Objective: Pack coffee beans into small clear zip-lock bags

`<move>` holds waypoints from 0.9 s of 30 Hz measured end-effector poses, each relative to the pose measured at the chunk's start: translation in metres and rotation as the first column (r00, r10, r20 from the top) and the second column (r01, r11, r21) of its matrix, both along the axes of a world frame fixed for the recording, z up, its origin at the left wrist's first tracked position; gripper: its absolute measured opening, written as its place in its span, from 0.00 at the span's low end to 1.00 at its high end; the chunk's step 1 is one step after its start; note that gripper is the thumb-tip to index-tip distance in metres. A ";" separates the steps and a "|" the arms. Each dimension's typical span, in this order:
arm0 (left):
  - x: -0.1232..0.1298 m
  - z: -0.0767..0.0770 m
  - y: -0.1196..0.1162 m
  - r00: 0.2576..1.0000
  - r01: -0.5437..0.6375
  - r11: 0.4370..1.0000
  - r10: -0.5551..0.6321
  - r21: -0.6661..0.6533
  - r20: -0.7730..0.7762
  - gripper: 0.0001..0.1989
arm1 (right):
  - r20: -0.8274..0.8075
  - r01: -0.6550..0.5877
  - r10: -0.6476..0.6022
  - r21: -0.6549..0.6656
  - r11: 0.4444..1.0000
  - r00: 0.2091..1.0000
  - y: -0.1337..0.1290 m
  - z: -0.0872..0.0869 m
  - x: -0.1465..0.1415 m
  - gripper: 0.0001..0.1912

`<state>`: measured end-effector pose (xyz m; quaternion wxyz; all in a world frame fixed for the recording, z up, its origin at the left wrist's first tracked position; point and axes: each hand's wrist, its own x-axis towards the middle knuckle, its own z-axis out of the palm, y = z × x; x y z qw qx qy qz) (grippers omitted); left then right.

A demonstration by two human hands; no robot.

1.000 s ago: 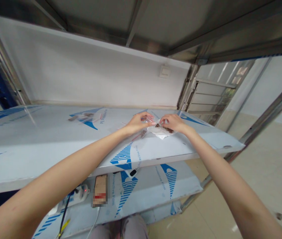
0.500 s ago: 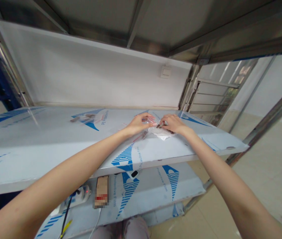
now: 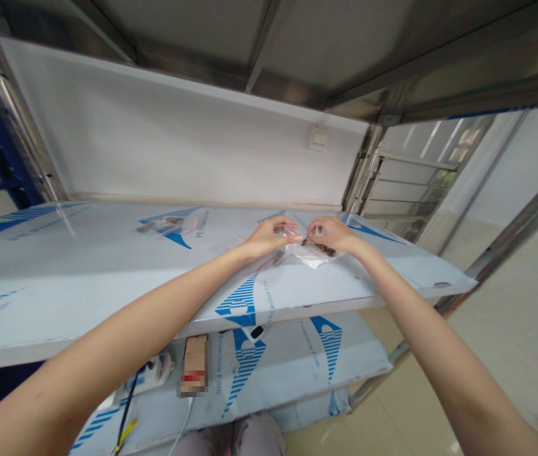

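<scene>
My left hand (image 3: 273,236) is closed on a small clear plastic bag (image 3: 292,239), thumb and fingers pinching its edge. Close on its right, my right hand (image 3: 329,233) has its fingertips pinched together at the bag's mouth; what they hold is too small to make out. Under my right hand, small dark brown pieces (image 3: 327,250) lie on a white sheet (image 3: 313,258) on the film-covered shelf (image 3: 107,272). Other clear bags (image 3: 271,259) lie beneath and beside my left hand.
More clear bags with dark contents (image 3: 166,225) lie farther left on the shelf. On the lower shelf are a phone (image 3: 194,367), a power strip (image 3: 157,372) and cables. A metal shelf (image 3: 192,38) hangs overhead; metal posts stand at both sides.
My right hand has lifted slightly off the brown pieces, with its fingers drawn together at the bag, and more of the pieces show. My left hand stays nearly in place.
</scene>
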<state>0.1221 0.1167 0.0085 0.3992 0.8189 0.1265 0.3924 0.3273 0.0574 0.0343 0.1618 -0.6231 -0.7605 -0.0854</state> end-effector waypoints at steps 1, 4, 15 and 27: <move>0.000 0.001 -0.001 1.000 0.011 1.000 -0.011 -0.003 -0.003 0.18 | -0.092 -0.039 0.042 0.042 0.998 0.995 -0.002 0.004 -0.001 0.07; -0.001 0.002 -0.004 1.000 0.024 1.000 -0.024 -0.013 0.004 0.17 | -0.296 -0.151 0.200 0.180 0.972 0.934 -0.009 0.020 -0.007 0.08; 0.000 0.002 -0.005 1.000 0.017 1.000 -0.017 -0.018 0.024 0.18 | -0.309 -0.296 0.309 0.088 0.951 0.900 -0.022 0.034 -0.041 0.09; 0.000 0.003 -0.005 0.999 0.013 1.000 -0.012 -0.012 0.038 0.17 | -0.287 -0.138 0.187 0.184 0.973 0.939 -0.006 0.018 -0.006 0.10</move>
